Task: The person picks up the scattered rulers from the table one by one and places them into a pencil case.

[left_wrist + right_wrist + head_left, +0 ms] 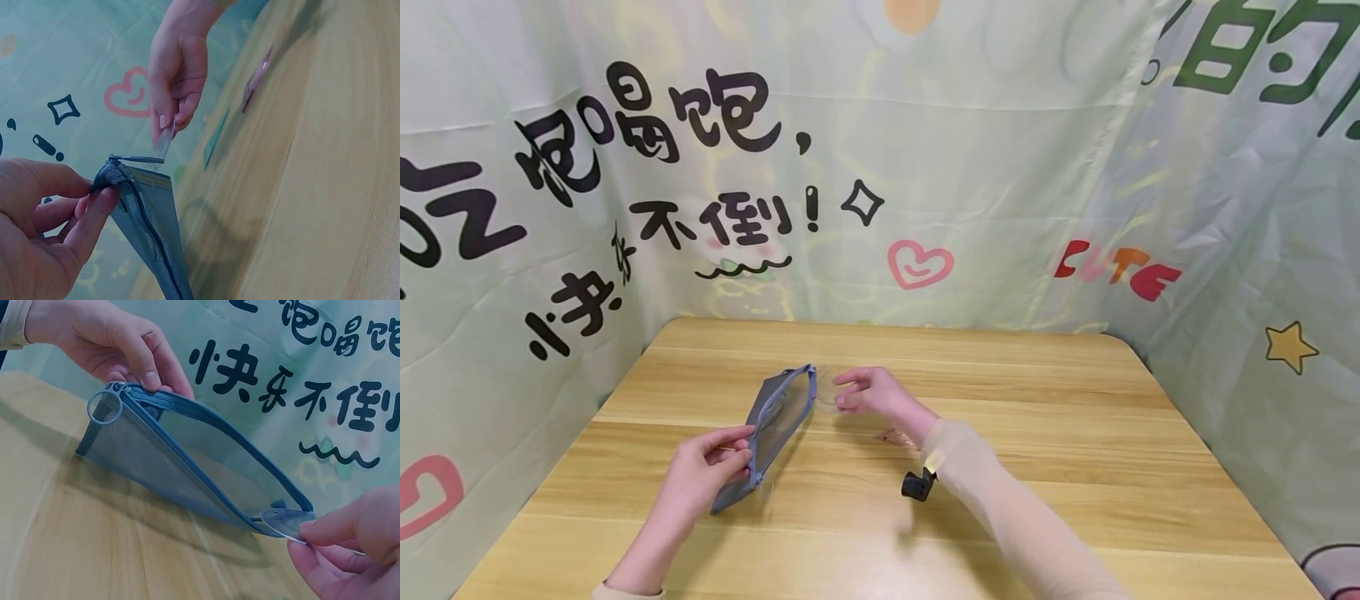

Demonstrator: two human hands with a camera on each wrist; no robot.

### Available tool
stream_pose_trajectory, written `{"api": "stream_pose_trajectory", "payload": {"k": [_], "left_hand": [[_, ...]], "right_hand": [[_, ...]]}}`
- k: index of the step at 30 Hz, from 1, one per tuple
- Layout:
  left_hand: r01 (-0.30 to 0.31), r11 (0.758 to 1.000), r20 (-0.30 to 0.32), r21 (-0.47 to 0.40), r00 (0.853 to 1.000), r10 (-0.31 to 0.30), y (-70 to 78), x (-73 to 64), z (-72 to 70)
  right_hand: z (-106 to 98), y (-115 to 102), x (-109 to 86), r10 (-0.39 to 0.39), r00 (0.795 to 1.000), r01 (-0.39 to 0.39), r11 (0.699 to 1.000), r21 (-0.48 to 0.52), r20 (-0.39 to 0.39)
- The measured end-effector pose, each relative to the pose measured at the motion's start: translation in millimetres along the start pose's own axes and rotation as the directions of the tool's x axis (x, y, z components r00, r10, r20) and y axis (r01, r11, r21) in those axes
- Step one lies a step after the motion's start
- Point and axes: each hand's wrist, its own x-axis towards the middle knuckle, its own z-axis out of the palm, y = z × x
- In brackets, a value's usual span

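A blue-grey mesh zipper pouch is held up on the table with its zipper undone and its mouth gaping. My left hand pinches the near end of the pouch's rim between thumb and fingers. Close to that hand, a ring-shaped zipper pull hangs from the zipper in the right wrist view. At the pouch's far end, my right hand pinches a thin clear plastic piece with a curved edge. The piece's tip lies at the pouch's opening; whether it reaches inside I cannot tell.
On the wooden table lies a flat pink item, partly hidden by the right forearm in the head view. Beside it is a flat green piece. A printed cloth surrounds the table's back and sides.
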Motion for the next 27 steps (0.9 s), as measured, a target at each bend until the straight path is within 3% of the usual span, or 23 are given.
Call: {"api": "stream_pose_trajectory", "payload": {"k": [27], "left_hand": [[-0.001, 1.0, 0.011, -0.007, 1.0, 0.002, 0.1, -0.3, 1.8]], "right_hand": [[23, -9, 15.1, 0.098, 0.989, -0.106, 0.992, 0.065, 0.107]]}}
